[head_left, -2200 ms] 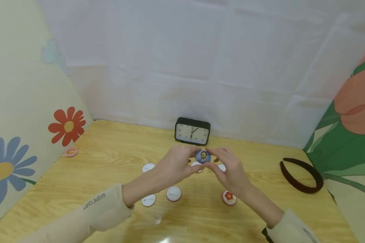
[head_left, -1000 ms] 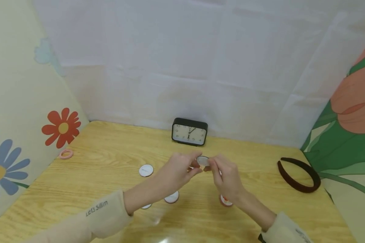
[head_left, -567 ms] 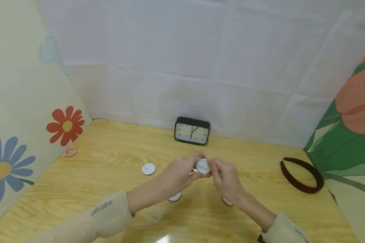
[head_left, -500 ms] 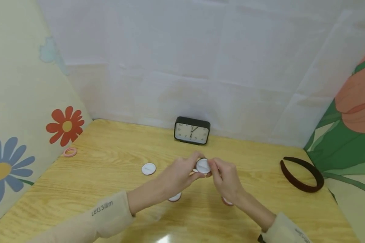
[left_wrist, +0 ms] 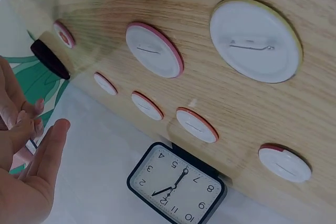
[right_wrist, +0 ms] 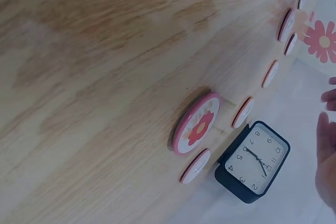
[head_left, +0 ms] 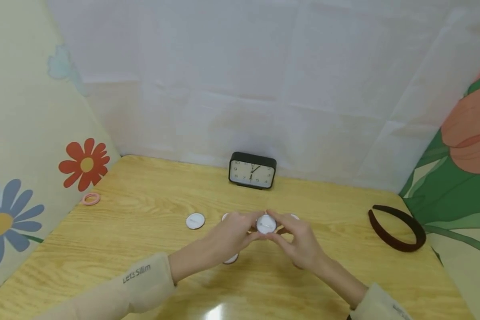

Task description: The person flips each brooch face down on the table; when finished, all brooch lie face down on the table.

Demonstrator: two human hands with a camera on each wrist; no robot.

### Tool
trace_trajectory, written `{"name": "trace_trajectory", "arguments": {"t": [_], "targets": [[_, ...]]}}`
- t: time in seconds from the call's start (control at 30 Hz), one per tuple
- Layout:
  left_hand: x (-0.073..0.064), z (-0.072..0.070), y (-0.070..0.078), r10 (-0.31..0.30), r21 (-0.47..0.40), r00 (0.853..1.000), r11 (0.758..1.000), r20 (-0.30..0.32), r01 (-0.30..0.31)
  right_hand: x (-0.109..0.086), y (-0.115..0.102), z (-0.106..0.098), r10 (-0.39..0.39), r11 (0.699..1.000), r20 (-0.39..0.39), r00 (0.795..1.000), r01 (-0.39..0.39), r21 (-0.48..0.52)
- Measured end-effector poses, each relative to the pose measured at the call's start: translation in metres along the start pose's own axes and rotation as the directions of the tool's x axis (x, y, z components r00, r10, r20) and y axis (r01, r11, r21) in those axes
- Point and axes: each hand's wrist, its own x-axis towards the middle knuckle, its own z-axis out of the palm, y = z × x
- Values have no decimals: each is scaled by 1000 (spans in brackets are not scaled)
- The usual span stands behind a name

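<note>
Both hands hold one round pin badge (head_left: pixel 266 224) above the table, its white pin side facing the head camera. My left hand (head_left: pixel 233 233) pinches the left rim between thumb and fingers. On the opposite rim, the thumb and index finger of my right hand (head_left: pixel 302 243) grip it. The held badge is mostly hidden by fingers in the wrist views. Below lie several more badges, most with pin backs up, such as a yellow-rimmed badge (left_wrist: pixel 256 40) and a pink-rimmed badge (left_wrist: pixel 155 50). A red-flower badge (right_wrist: pixel 197 127) lies picture side up.
A black desk clock (head_left: pixel 252 171) stands at the back of the wooden table (head_left: pixel 152 191), before a white cloth (head_left: pixel 208 89). At the right lies a dark headband (head_left: pixel 398 229). A pink ring (head_left: pixel 91 199) sits by the left edge.
The held badge has turned from its portrait side to its white back. My right hand's fingers, bunched at the badge's edge half a second ago, now spread around its right rim.
</note>
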Motion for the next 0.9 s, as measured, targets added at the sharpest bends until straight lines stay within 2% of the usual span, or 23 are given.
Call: {"name": "trace_trajectory", "arguments": {"t": [0.13,0.23,0.37,0.47,0.6,0.67,0.73,0.9], "targets": [[-2,3,-2,-15,31,999,999,47,13,-4,4,-1,-51,999,29,998,51,-3],[-2,6,-2,-61,46,995,997,83,57,-8,7,-1,-77,996,53,996,79,-40],[-4,12,-4,-94,58,988,995,123,87,-14,12,-1,-81,984,101,992,96,-152],[-9,19,-7,-74,59,988,996,136,66,-18,14,1,-64,971,165,984,100,-217],[-14,27,-13,-18,71,992,997,124,9,-21,16,8,-13,965,251,968,79,-251],[-15,30,-15,-20,104,991,995,132,6,-22,17,10,26,959,281,959,55,-277],[-15,33,-16,-45,148,987,989,155,22,-25,18,12,74,954,299,951,20,-298],[-18,41,-16,-118,251,962,966,247,54,-36,19,16,195,943,340,920,-81,-322]]}}
